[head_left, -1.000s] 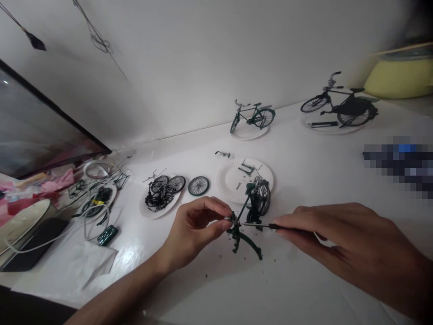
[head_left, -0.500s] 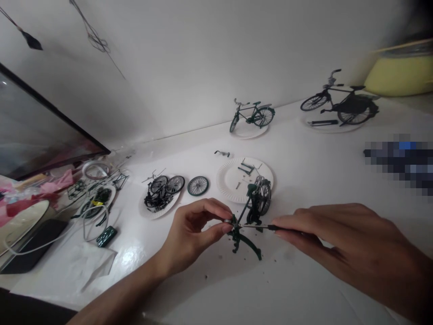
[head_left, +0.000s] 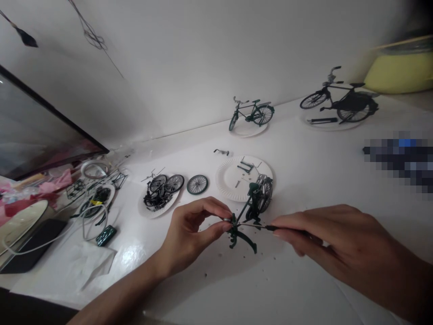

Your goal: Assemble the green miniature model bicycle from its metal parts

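My left hand (head_left: 193, 237) pinches the front end of a green model bicycle (head_left: 253, 188) between thumb and forefinger; a small silvery part shows at the fingertips. The model's curved front mudguard (head_left: 248, 241) hangs below, with no front wheel in it. Its rear wheel stands near the edge of a white paper plate (head_left: 225, 178). In my right hand (head_left: 341, 241) is a thin screwdriver (head_left: 253, 225), held level, its shaft pointing left. Its tip meets the bicycle's front end by my left fingertips; the exact contact point is too small to tell.
Behind stand a finished-looking green model bicycle (head_left: 252, 113) and a larger black one (head_left: 341, 101). A loose wheel (head_left: 197, 184), a small handlebar (head_left: 221, 152) and a plate (head_left: 164, 212) of black bicycle parts lie left. Tiny bits (head_left: 205, 275) dot the tabletop.
The front mudguard has swung slightly left and up as the model's front end turned a little. The screwdriver now tilts slightly more, its tip still at the same spot.
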The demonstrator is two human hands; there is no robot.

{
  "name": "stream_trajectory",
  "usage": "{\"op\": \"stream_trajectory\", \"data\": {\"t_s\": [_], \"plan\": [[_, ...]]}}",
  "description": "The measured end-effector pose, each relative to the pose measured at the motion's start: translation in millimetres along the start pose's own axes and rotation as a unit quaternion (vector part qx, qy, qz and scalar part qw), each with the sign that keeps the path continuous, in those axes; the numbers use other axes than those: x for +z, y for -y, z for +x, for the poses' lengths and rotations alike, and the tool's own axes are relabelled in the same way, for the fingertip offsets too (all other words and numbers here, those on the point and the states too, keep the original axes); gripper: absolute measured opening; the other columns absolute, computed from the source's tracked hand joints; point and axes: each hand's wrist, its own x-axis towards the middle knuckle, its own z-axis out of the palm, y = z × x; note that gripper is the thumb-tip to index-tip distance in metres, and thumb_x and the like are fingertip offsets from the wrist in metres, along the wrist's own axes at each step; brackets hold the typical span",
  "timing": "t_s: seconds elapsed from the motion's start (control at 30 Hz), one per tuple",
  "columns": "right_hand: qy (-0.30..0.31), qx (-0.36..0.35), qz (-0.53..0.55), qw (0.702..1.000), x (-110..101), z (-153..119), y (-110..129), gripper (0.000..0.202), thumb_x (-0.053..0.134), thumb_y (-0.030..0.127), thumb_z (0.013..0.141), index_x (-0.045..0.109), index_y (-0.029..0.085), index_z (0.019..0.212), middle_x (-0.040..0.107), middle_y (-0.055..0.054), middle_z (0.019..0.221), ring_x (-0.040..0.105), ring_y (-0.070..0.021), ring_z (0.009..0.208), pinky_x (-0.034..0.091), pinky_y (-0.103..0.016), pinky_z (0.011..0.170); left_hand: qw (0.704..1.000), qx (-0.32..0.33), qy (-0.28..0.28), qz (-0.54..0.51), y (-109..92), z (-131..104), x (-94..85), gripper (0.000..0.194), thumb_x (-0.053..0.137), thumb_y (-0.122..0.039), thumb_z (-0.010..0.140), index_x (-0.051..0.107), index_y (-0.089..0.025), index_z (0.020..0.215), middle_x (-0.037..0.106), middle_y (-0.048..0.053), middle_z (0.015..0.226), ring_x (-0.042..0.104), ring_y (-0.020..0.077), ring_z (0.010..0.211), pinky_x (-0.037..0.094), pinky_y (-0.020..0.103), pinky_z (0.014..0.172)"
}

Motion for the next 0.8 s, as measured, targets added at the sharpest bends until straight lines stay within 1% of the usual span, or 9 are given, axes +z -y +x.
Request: {"op": "stream_trajectory", "data": {"t_s": [0.1,0.2,0.23,0.3,0.4,0.5,0.57,0.67,0.8], "plan": [[0.011,0.023,0.003,1.000,3.1,0.6,0.4,0.027,0.048,0.037,0.102,0.069,0.023,0.092,0.068,0.004,0.062,0.059,-0.0111,0.045,0.045,-0.026,0.051,1.000,0.006,0.000,0.013,0.3,-1.8,0.3,0.012,0.074,-0.008,0.084,0.072,-0.016,0.093,0.070,0.006,0.093,0.066,0.0154,0.089,0.056,0.028,0.081],[0.036,0.058,0.007,0.998,5.8,2.0,1.8,0.037,0.042,0.036,0.103,0.066,0.022,0.080,0.060,0.004,0.051,0.052,-0.0108,0.040,0.038,-0.025,0.044,1.000,0.017,-0.003,0.021,1.3,-2.9,0.3,0.013,0.074,-0.007,0.084,0.072,-0.016,0.094,0.070,0.006,0.094,0.066,0.0158,0.090,0.055,0.028,0.082],[0.048,0.070,0.014,0.996,6.6,2.1,2.9,0.038,0.041,0.036,0.104,0.065,0.022,0.077,0.058,0.004,0.050,0.051,-0.0106,0.040,0.038,-0.025,0.044,1.000,0.021,-0.006,0.022,1.7,-3.0,0.4,0.014,0.074,-0.007,0.084,0.072,-0.017,0.094,0.070,0.006,0.094,0.066,0.0158,0.091,0.055,0.028,0.082],[0.057,0.083,0.027,0.995,8.7,1.2,5.7,0.034,0.043,0.036,0.103,0.064,0.021,0.080,0.063,0.003,0.058,0.056,-0.0113,0.046,0.040,-0.025,0.048,0.999,0.029,-0.010,0.024,2.6,-3.0,0.9,0.015,0.074,-0.007,0.084,0.072,-0.017,0.094,0.070,0.006,0.095,0.065,0.0158,0.092,0.054,0.028,0.083],[0.037,0.065,0.031,0.997,12.4,-2.0,9.2,0.023,0.048,0.034,0.101,0.064,0.021,0.090,0.070,0.001,0.075,0.063,-0.0130,0.060,0.044,-0.026,0.057,0.999,0.032,0.006,0.032,3.5,-3.6,2.9,0.015,0.073,-0.007,0.085,0.072,-0.017,0.096,0.071,0.006,0.096,0.066,0.0170,0.093,0.054,0.030,0.084],[0.043,0.042,0.039,0.997,14.3,-3.2,9.5,0.021,0.049,0.031,0.101,0.063,0.020,0.089,0.066,0.002,0.072,0.060,-0.0113,0.057,0.041,-0.025,0.056,0.998,0.039,0.014,0.038,3.6,-5.1,5.5,0.017,0.073,-0.006,0.085,0.072,-0.017,0.097,0.071,0.007,0.097,0.067,0.0183,0.094,0.054,0.031,0.084],[0.063,0.051,0.063,0.995,13.8,-1.4,9.0,0.024,0.048,0.031,0.102,0.063,0.021,0.086,0.063,0.004,0.067,0.055,-0.0097,0.053,0.038,-0.024,0.054,0.998,0.045,0.009,0.041,3.4,-6.2,6.6,0.018,0.073,-0.006,0.084,0.072,-0.018,0.097,0.072,0.007,0.096,0.067,0.0184,0.094,0.054,0.032,0.084],[0.106,0.108,0.110,0.982,11.5,2.3,10.4,0.032,0.047,0.037,0.101,0.063,0.022,0.078,0.057,0.005,0.059,0.050,-0.0092,0.048,0.037,-0.023,0.050,0.997,0.057,0.008,0.059,2.2,-7.6,7.1,0.019,0.074,-0.005,0.083,0.072,-0.018,0.097,0.072,0.006,0.095,0.068,0.0182,0.092,0.054,0.032,0.083],[0.120,0.224,0.164,0.953,8.9,1.7,13.4,0.044,0.041,0.049,0.100,0.069,0.026,0.076,0.061,0.003,0.060,0.058,-0.0125,0.052,0.042,-0.023,0.048,0.993,0.080,0.013,0.090,-0.5,-8.3,7.9,0.020,0.073,-0.004,0.083,0.072,-0.018,0.098,0.073,0.007,0.095,0.069,0.0183,0.090,0.056,0.032,0.081]]}}
